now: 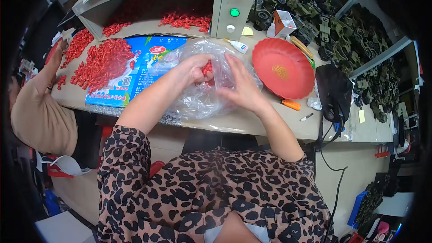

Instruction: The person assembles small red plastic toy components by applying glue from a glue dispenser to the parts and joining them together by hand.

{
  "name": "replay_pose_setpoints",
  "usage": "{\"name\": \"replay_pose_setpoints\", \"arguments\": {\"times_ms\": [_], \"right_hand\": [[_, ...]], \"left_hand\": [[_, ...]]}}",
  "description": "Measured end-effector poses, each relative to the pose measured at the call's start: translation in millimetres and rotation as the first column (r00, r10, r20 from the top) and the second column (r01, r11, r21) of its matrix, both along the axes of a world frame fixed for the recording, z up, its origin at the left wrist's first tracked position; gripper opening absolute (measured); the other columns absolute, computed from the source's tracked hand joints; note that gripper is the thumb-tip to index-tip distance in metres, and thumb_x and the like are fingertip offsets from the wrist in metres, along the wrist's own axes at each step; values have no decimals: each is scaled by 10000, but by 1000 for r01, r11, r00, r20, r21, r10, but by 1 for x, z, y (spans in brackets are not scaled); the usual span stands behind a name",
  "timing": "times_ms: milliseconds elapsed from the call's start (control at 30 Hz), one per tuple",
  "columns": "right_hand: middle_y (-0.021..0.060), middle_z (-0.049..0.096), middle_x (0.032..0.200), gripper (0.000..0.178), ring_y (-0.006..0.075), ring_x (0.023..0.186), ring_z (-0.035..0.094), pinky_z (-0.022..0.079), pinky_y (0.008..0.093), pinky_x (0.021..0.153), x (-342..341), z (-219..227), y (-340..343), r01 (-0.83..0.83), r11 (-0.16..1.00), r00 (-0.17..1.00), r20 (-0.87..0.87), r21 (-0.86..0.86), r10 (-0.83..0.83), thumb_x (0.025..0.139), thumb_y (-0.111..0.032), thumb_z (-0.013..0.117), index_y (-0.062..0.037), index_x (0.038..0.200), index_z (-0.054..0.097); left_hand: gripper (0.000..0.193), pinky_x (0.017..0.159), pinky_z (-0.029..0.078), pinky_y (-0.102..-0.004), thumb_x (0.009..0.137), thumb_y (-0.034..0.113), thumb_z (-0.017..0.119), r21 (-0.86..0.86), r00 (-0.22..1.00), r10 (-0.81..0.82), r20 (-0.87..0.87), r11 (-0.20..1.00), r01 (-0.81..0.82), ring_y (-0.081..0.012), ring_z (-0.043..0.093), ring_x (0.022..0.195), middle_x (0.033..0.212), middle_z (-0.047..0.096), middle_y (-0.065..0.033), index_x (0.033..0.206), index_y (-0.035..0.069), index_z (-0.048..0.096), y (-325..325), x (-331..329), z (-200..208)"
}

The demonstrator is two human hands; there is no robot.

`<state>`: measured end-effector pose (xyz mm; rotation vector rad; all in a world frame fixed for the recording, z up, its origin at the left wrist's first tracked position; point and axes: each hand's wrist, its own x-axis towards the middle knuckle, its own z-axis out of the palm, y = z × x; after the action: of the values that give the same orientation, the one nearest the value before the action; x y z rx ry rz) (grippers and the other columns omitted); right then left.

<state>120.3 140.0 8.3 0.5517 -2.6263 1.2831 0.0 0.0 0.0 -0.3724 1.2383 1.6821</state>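
Observation:
A crumpled clear plastic bag (193,105) lies on the table in front of me. My left hand (198,69) reaches into its mouth, fingers curled round a few small glossy red pieces (207,68); their exact kind is too small to tell. Against the bag's right side rests my right hand (240,83), fingers stretched out and holding nothing. More red pieces show dimly through the film between the hands. To the left, a heap of the same red pieces (101,63) spreads partly over a blue printed sheet (150,74).
Right of the bag stands a red fluted bowl (270,56). Near it lie a glue bottle (237,45), an orange tool (290,104) and a black bag (334,92). A machine (222,6) holding red pieces stands behind. A co-worker's arm (42,76) reaches in at left.

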Motion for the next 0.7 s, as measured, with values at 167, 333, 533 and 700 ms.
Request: {"name": "replay_pose_setpoints", "arguments": {"times_ms": [167, 333, 533, 700], "right_hand": [[247, 172, 1306, 1106, 395, 1207, 207, 204, 555, 923, 21, -1, -36, 144, 897, 970, -241, 418, -43, 486, -492, 730, -50, 1307, 136], [248, 176, 1303, 1116, 389, 1175, 265, 251, 530, 900, 3, -13, -33, 235, 899, 966, -194, 368, -173, 473, -344, 775, -75, 1316, 95], [221, 317, 1239, 1106, 348, 1093, 379, 334, 467, 826, -25, 5, -53, 167, 807, 986, -113, 567, -124, 514, -329, 751, -88, 1326, 39], [193, 583, 810, 515, 285, 800, 569, 432, 403, 697, -47, -18, -58, -7, 835, 991, 116, 550, -68, 620, -251, 653, -45, 1072, 515]], "left_hand": [[175, 298, 311, -176, 842, 197, 422, -126, 964, -209, -166, 974, 189, -105, 452, 414, 567, 498, -19, 754, 63, 493, -15, 0, -1], [231, 269, 231, -159, 814, 278, 526, -289, 814, -508, -281, 854, 432, -47, 384, 376, 542, 450, 9, 695, 84, 486, -46, 15, 25], [227, 277, 200, -149, 807, 294, 544, -4, 908, -280, -313, 956, 293, -45, 330, 381, 562, 408, 14, 716, 101, 467, -79, 28, 68], [234, 287, 194, -147, 810, 314, 541, 197, 955, 64, -291, 980, -6, -52, 320, 415, 569, 396, 15, 712, 115, 466, -113, 21, 76]]}}
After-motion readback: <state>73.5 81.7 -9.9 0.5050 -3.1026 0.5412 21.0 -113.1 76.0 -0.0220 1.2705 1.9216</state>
